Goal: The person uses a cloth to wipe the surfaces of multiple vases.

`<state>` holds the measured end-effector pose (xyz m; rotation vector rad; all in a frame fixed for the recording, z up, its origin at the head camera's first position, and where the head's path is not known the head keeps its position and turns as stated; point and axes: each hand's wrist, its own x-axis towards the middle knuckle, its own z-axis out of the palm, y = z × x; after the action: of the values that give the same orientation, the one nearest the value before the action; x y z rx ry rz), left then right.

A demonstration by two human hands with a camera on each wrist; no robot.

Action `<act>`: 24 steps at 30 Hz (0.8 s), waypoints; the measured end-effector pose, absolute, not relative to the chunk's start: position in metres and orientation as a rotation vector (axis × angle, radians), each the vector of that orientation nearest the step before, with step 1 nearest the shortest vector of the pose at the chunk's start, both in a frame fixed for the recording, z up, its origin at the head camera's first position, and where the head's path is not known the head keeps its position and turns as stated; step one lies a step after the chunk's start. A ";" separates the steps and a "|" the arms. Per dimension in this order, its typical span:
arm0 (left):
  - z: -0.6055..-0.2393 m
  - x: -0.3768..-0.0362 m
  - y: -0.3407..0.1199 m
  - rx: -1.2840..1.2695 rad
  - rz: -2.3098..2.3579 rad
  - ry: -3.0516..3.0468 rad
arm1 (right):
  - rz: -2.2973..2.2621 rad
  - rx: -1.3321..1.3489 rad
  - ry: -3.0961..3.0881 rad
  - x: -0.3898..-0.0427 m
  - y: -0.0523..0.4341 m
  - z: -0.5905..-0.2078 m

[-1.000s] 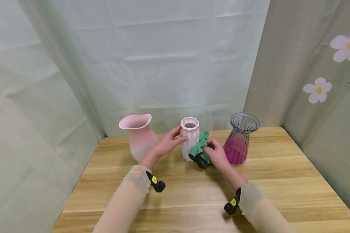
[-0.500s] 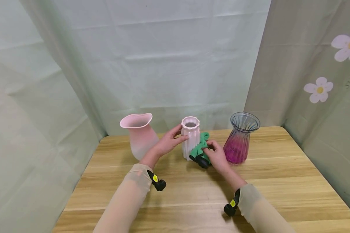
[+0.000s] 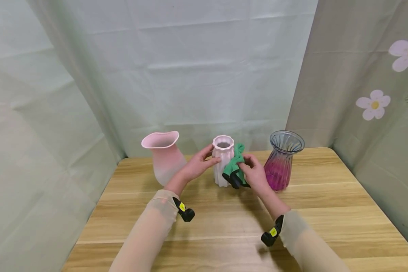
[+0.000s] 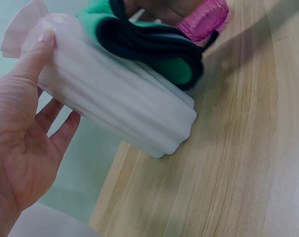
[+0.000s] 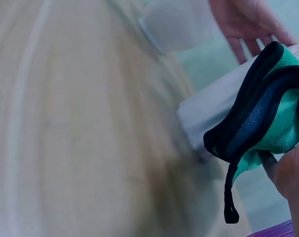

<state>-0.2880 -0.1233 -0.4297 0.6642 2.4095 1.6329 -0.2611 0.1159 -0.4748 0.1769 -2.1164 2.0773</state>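
Observation:
A white ribbed vase [image 3: 223,160] [image 4: 114,103] stands on the wooden table [image 3: 224,219]. My left hand [image 3: 198,167] [image 4: 25,143] holds it from the left, thumb near the rim and fingers wrapped round its side. My right hand [image 3: 255,174] grips a bunched green cloth with a black edge [image 3: 234,170] [image 4: 149,44] [image 5: 268,118] and presses it against the vase's right side, about halfway up.
A pink vase with a wavy rim [image 3: 164,156] stands to the left. A ribbed glass vase, clear above and magenta below [image 3: 281,160], stands close to the right of my right hand. Pale green curtains close the back and sides.
My right hand has lifted the green cloth from near the vase's base up its right side. The left hand has stayed on the vase.

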 end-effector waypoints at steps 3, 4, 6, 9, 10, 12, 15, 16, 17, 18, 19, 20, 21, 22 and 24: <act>-0.430 -0.288 -0.123 0.666 1.633 2.410 | 2.110 0.207 -2.074 -0.263 0.116 -0.460; -0.430 -0.288 -0.123 0.669 1.636 2.405 | 2.123 0.216 -2.060 -0.264 0.115 -0.456; -0.430 -0.288 -0.123 0.678 1.642 2.396 | 2.138 0.239 -2.033 -0.265 0.115 -0.447; -0.429 -0.287 -0.123 0.678 1.646 2.387 | 2.120 0.264 -2.032 -0.267 0.114 -0.437; -0.429 -0.287 -0.123 0.677 1.645 2.384 | 2.114 0.272 -2.036 -0.267 0.115 -0.435; -0.428 -0.287 -0.122 0.668 1.645 2.381 | 2.106 0.287 -2.051 -0.267 0.115 -0.432; -0.427 -0.287 -0.122 0.661 1.647 2.380 | 2.092 0.310 -2.078 -0.267 0.117 -0.431; -0.427 -0.287 -0.122 0.661 1.645 2.381 | 2.087 0.320 -2.083 -0.267 0.117 -0.431; -0.427 -0.287 -0.122 0.662 1.646 2.382 | 2.079 0.329 -2.087 -0.267 0.118 -0.431; -0.427 -0.287 -0.122 0.662 1.645 2.384 | 2.071 0.337 -2.090 -0.267 0.118 -0.431; -0.427 -0.287 -0.122 0.661 1.642 2.387 | 2.060 0.345 -2.097 -0.268 0.118 -0.432; -0.427 -0.287 -0.122 0.661 1.641 2.389 | 2.051 0.349 -2.102 -0.268 0.118 -0.433; -0.427 -0.287 -0.122 0.661 1.637 2.391 | 2.043 0.354 -2.106 -0.268 0.119 -0.433; -0.427 -0.286 -0.122 0.661 1.634 2.392 | 2.035 0.357 -2.110 -0.268 0.119 -0.434; -0.427 -0.286 -0.122 0.659 1.631 2.393 | 2.015 0.358 -2.124 -0.269 0.120 -0.436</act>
<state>-0.2862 -0.1222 -0.4270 0.6589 2.3932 1.6310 -0.2686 0.1195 -0.4359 0.3584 -2.1243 2.0154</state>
